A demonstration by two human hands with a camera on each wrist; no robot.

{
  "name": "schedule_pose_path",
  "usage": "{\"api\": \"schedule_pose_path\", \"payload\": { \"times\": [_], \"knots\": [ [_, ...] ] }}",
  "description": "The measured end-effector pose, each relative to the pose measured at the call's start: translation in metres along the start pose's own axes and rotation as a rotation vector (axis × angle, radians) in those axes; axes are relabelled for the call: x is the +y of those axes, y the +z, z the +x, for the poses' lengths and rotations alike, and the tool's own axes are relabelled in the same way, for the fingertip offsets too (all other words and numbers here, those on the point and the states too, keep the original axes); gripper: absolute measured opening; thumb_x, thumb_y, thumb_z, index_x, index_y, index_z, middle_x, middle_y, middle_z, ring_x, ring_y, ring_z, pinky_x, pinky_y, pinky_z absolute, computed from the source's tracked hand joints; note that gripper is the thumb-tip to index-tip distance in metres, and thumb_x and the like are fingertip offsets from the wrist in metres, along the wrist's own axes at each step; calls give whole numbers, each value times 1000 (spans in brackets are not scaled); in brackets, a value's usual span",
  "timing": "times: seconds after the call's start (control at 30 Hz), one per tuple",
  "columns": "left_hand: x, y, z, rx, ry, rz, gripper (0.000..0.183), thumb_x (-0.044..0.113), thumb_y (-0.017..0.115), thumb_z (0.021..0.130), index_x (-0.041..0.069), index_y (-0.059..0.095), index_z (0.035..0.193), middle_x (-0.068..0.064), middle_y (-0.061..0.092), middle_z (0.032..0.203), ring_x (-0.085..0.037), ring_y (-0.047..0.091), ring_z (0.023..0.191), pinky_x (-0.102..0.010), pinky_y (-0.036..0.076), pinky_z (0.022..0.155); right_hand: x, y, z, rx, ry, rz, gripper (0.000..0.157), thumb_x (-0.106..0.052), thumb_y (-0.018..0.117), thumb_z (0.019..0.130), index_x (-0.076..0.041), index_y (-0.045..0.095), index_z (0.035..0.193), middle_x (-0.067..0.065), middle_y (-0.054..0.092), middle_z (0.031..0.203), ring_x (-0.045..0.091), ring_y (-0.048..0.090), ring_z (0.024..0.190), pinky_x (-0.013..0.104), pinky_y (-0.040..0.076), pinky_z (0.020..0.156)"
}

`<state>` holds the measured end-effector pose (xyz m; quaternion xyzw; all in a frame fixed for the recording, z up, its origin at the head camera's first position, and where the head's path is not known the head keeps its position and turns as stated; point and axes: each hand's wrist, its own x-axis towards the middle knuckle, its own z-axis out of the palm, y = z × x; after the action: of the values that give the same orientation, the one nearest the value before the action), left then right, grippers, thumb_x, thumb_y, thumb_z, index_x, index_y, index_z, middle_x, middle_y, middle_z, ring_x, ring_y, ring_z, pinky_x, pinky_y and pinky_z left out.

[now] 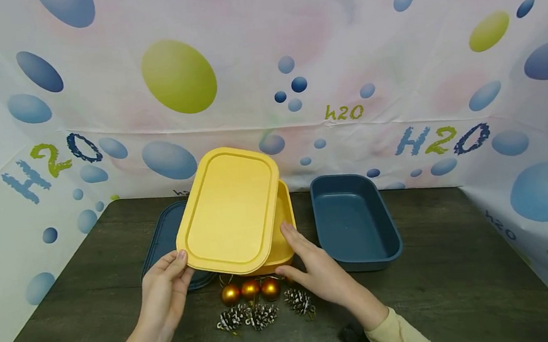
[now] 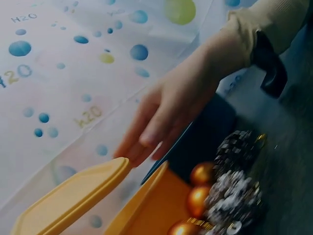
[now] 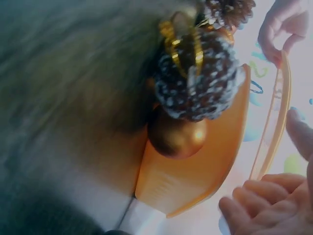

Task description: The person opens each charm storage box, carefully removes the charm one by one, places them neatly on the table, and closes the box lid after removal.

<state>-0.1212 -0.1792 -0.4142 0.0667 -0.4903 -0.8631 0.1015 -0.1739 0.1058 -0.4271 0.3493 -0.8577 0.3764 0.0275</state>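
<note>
My left hand [image 1: 164, 292] pinches the yellow lid [image 1: 230, 207] at its near left corner, thumb on top. The lid is tilted up over the yellow container [image 1: 283, 219] and hides most of it. In the left wrist view a gap shows between the lid [image 2: 73, 196] and the container's rim [image 2: 142, 196]. My right hand [image 1: 322, 270] has its fingers extended beside the right edge of lid and container, fingertips close to the edge. In the right wrist view its fingers [image 3: 274, 196] are spread and hold nothing.
A dark blue container [image 1: 357, 223] stands open to the right. The dark blue lid [image 1: 167, 234] lies on the left, partly under the yellow lid. Orange-gold baubles [image 1: 251, 290] and frosted pine cones [image 1: 262, 316] lie in front of the yellow container on the dark table [image 1: 439, 265].
</note>
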Motion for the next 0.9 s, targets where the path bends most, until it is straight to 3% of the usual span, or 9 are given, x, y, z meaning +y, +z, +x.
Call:
{"api": "schedule_pose_path", "payload": {
  "times": [0.13, 0.27, 0.4, 0.53, 0.9],
  "knots": [
    [-8, 8, -2, -29, -29, -5, 7, 6, 50, 99, 3, 57, 99, -7, 52, 106, -9, 60, 97, -21, 47, 90, -2, -2, -1, -8, -12, 105, 84, -33, 67, 89, -14, 18, 153, 9, 23, 154, 24, 31, 137, 45, 38, 103],
    [-14, 13, -3, -32, -59, 21, 10, 5, 50, 99, -1, 50, 108, -6, 52, 107, -9, 60, 99, -22, 47, 92, -1, -4, -1, 45, -4, 177, 82, -28, 69, 88, -10, 22, 152, 14, 30, 151, 28, 44, 129, 45, 42, 99],
    [-18, 17, -3, -29, -93, 109, 37, 1, 49, 99, -8, 35, 132, -4, 54, 108, -8, 60, 98, -22, 47, 92, 1, -6, -1, 88, 10, 236, 82, -22, 71, 87, -9, 23, 152, 17, 31, 150, 27, 48, 126, 43, 43, 97],
    [-22, 17, -4, -30, -111, 195, 55, -2, 49, 98, -6, 23, 147, 2, 63, 103, -8, 60, 99, -22, 47, 90, 5, -4, 0, 96, 19, 266, 82, -20, 71, 87, -8, 22, 152, 16, 30, 151, 26, 45, 128, 41, 43, 98],
    [-30, 22, 2, 9, -82, 478, 48, 10, 59, 95, 1, 43, 140, -9, 58, 115, -10, 59, 97, -25, 44, 92, 12, 0, 3, 102, 90, 398, 80, -13, 66, 88, -5, 18, 152, 14, 20, 154, 24, 38, 132, 36, 44, 96]
  ]
}}
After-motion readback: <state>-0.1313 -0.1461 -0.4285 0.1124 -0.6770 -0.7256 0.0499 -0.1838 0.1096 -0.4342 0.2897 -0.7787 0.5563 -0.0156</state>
